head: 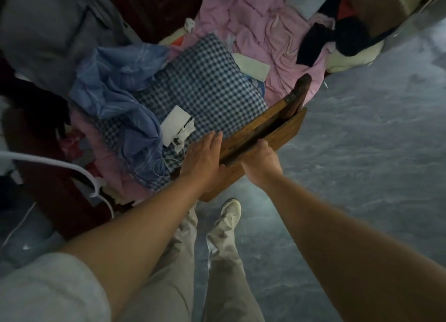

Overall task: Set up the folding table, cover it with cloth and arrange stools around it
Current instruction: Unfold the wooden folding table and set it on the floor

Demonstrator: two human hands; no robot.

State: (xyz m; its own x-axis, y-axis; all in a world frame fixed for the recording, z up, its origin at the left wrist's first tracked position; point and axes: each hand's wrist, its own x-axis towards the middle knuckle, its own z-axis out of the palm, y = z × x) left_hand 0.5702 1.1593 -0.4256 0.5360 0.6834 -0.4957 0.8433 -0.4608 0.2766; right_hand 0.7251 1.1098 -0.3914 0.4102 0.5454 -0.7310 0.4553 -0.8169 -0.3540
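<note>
A grey floor (362, 177) fills the right and lower part of the frame. A bed under a rumpled pink sheet (253, 27) takes the upper middle. A blue-and-white checked cloth (205, 85) lies on it at centre, with a crumpled blue cloth (115, 85) to its left.

The wooden folding table (272, 126), folded flat, is held tilted at the centre of the frame, at the bed's edge. The left hand (202, 160) lies against its left face with the fingers straight and together. The right hand (261, 162) grips its near edge, fingers curled over the wood.

A small white box (175, 125) rests on the checked cloth just left of the left hand. A pale shoe (230, 210) shows below the table.
</note>
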